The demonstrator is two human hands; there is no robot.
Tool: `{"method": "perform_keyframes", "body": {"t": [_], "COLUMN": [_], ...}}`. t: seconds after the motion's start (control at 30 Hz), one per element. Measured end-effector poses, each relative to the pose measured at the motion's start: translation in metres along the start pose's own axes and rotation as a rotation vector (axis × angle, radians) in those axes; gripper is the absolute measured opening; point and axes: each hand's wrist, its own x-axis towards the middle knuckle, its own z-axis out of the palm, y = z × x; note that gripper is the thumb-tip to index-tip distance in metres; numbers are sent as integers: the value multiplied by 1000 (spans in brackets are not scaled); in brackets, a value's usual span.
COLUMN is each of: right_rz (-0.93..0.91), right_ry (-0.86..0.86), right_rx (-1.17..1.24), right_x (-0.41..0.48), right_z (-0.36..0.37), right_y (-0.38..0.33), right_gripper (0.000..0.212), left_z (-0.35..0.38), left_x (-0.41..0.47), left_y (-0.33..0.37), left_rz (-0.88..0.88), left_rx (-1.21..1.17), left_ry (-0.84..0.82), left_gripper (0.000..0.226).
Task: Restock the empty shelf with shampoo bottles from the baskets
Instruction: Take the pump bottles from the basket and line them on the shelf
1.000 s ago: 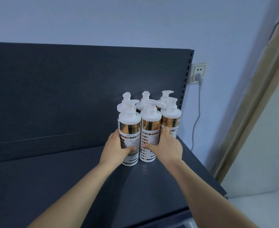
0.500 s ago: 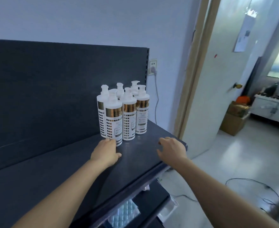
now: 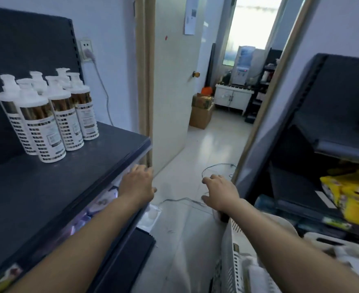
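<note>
Several white pump shampoo bottles (image 3: 49, 121) with gold bands stand grouped at the right end of the dark shelf (image 3: 47, 187), at the left of the head view. My left hand (image 3: 138, 185) hovers past the shelf's front edge, fingers relaxed, holding nothing. My right hand (image 3: 219, 192) hangs in the air over the floor, also empty with loose fingers. A white basket (image 3: 233, 263) with pale bottles in it shows blurred at the lower right, under my right forearm.
An open door (image 3: 174, 81) leads to a further room with a cardboard box (image 3: 201, 115) and a white cabinet (image 3: 231, 98). A second dark shelving unit (image 3: 330, 127) with yellow packs (image 3: 354, 195) stands right. Cables (image 3: 195, 199) lie on the floor.
Both hands let go of the front bottles and drew back off the shelf. My view swung right, away from the shelf toward the doorway and the basket.
</note>
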Motion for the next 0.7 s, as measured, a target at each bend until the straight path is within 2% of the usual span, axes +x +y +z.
{"method": "perform_keyframes", "body": {"t": [0.17,0.37,0.53,0.7], "right_rz": [132,215,252,273], "right_ry": [-74,-176,-264,-342], "right_rx": [11,60,120,187], "right_x": [-58,-117,-156,-177], "right_z": [25,60,95,129], "right_y": [70,145,197,231], "right_gripper": [42,49,45,49], "left_z": [34,84,128,167], "left_x": [-10,-29,-52,-72], "left_y": [89,187,263,314], "left_rz": [154,257,297,274], "left_rx": [-38,-61,-82,-81], "left_ry": [-43,-188,-321,-426], "left_gripper": [47,46,40,44]}}
